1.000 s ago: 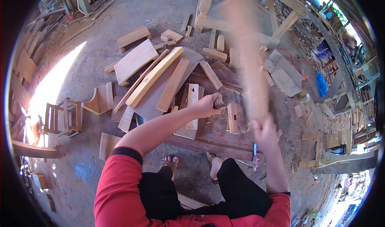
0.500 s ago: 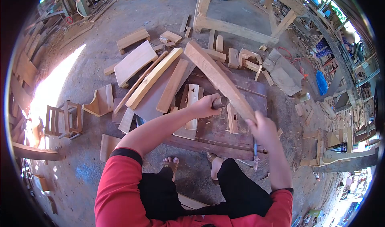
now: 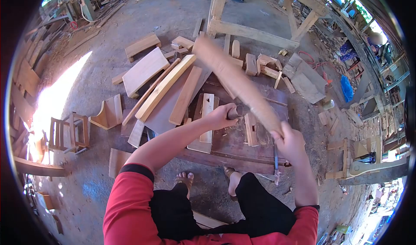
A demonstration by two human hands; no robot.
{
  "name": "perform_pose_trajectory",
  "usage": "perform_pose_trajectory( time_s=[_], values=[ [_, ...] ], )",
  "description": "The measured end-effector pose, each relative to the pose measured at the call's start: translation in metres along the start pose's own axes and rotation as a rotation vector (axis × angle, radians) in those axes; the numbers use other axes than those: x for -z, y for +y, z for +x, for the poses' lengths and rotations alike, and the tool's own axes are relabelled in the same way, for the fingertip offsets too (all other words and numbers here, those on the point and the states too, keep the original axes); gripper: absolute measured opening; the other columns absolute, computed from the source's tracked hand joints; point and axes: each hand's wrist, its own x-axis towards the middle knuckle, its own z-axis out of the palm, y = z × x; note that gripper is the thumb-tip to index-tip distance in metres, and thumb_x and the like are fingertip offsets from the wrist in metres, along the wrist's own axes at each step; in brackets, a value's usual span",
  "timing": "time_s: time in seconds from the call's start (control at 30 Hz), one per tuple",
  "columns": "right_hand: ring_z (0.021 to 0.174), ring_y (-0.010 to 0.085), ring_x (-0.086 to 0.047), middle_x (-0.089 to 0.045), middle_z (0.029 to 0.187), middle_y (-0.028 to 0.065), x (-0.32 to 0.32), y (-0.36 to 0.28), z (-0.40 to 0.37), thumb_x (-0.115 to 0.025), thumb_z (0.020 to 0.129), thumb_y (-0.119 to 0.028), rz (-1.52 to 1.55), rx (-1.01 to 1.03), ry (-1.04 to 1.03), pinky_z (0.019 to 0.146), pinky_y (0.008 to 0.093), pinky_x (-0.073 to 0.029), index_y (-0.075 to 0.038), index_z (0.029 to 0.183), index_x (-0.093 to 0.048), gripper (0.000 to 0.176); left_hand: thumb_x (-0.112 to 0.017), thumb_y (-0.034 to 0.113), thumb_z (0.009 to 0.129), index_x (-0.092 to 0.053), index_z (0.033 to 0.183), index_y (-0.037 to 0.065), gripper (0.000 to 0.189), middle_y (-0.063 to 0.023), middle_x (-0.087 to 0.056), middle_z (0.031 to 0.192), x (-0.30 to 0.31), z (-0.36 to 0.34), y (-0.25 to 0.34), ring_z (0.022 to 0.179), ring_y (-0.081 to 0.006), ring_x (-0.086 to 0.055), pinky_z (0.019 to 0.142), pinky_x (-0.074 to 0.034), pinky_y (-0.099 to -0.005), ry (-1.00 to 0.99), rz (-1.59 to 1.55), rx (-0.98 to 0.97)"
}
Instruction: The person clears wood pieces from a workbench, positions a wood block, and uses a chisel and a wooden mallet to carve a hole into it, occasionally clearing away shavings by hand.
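Observation:
My left hand [image 3: 221,116] is closed around the dark handle of a chisel [image 3: 236,112], held against a small notched wooden piece [image 3: 251,129] on a dark wooden slab [image 3: 242,149]. My right hand [image 3: 289,142] grips the lower end of a long wooden club [image 3: 234,81], which slants up and to the left above the chisel and is blurred. A second notched wooden piece [image 3: 208,115] lies just left of my left hand. My bare feet [image 3: 186,178] stand at the slab's near edge.
Planks [image 3: 166,87] and offcuts [image 3: 142,44] lie scattered on the concrete floor beyond the slab. A wooden frame [image 3: 255,32] stands at the back. A small chair frame [image 3: 69,130] is at the left. A second tool [image 3: 275,160] leans by my right knee.
The club swung down from nearly upright onto the chisel half a second ago; now it is lifted slightly and blurred. My left hand and the chisel stayed in place.

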Motion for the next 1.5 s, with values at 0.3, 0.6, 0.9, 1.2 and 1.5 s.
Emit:
perform_pose_trajectory(
  time_s=[0.3, 0.6, 0.9, 1.2, 1.5],
  values=[
    [0.068, 0.0278, -0.066, -0.062, 0.067, 0.0186, -0.003, -0.011, 0.002, -0.058, 0.086, -0.021, -0.04, -0.104, -0.103, 0.057, 0.0341, -0.05, 0.002, 0.085, -0.048, 0.025, -0.067, 0.016, 0.073, -0.049, 0.094, 0.002, 0.031, -0.0115, -0.056, 0.075, 0.002, 0.002, 0.005, 0.07, -0.0203, -0.055, 0.066, -0.044, -0.0335, 0.006, 0.017, 0.025],
    [0.063, 0.0254, -0.065, -0.062, 0.071, 0.0191, -0.031, -0.002, 0.004, -0.056, 0.087, -0.026, 0.232, -0.101, -0.036, 0.053, 0.0349, -0.048, 0.0, 0.09, -0.049, 0.027, -0.066, 0.013, 0.075, -0.051, 0.096, 0.003, 0.028, -0.005, -0.054, 0.076, 0.0, 0.001, -0.006, 0.073, -0.0133, -0.048, 0.07, -0.043, -0.0297, -0.012, 0.062, 0.008],
    [0.061, 0.0321, -0.062, -0.057, 0.065, 0.0226, -0.009, -0.021, 0.005, -0.052, 0.089, -0.026, 0.944, -0.139, 0.324, 0.054, 0.0382, -0.048, 0.0, 0.1, -0.045, 0.029, -0.066, 0.014, 0.075, -0.052, 0.096, 0.002, 0.027, -0.0067, -0.056, 0.079, 0.004, 0.001, -0.001, 0.073, -0.0141, -0.049, 0.071, -0.043, -0.0304, -0.043, 0.072, 0.055],
    [0.058, 0.0293, -0.063, -0.058, 0.061, 0.0177, -0.001, -0.023, -0.003, -0.053, 0.089, -0.029, 0.488, -0.211, 0.181, 0.054, 0.0375, -0.049, 0.001, 0.091, -0.047, 0.03, -0.067, 0.014, 0.075, -0.052, 0.096, 0.003, 0.028, -0.0056, -0.055, 0.076, 0.003, 0.002, -0.012, 0.071, -0.0134, -0.049, 0.068, -0.043, -0.0299, -0.033, 0.055, -0.01],
    [0.055, 0.0153, -0.06, -0.061, 0.074, 0.0129, -0.022, 0.006, 0.001, -0.053, 0.088, -0.017, 0.346, -0.249, -0.054, 0.055, 0.0283, -0.049, 0.003, 0.093, -0.047, 0.021, -0.066, 0.014, 0.075, -0.051, 0.094, 0.003, 0.027, -0.0052, -0.054, 0.075, 0.004, 0.002, -0.008, 0.071, -0.0126, -0.047, 0.067, -0.043, -0.029, -0.027, 0.072, 0.046]
  ],
)
